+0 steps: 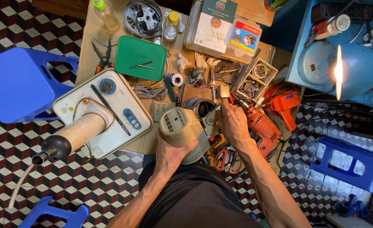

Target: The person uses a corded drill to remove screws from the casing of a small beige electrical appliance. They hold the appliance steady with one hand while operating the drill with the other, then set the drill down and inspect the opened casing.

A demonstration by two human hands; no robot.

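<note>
My left hand point(171, 154) grips a beige fan motor housing point(182, 126) from below, holding it over the near edge of the cluttered workbench. My right hand point(233, 122) is closed around a tool whose short handle point(225, 93) sticks up above my fingers; its tip meets the dark round opening point(204, 109) at the housing's far end. The tool's working end is hidden by my fingers and the housing.
A white fan base point(106, 112) with a cream neck lies at the left. A green lid point(141, 57), pliers point(104, 57), solder spool point(176, 79), parts box point(256, 76), orange drill point(262, 126), orange glue gun point(285, 103) and scissors point(224, 158) surround me. Blue stools point(21, 82) stand around; a lit lamp point(340, 69) glows right.
</note>
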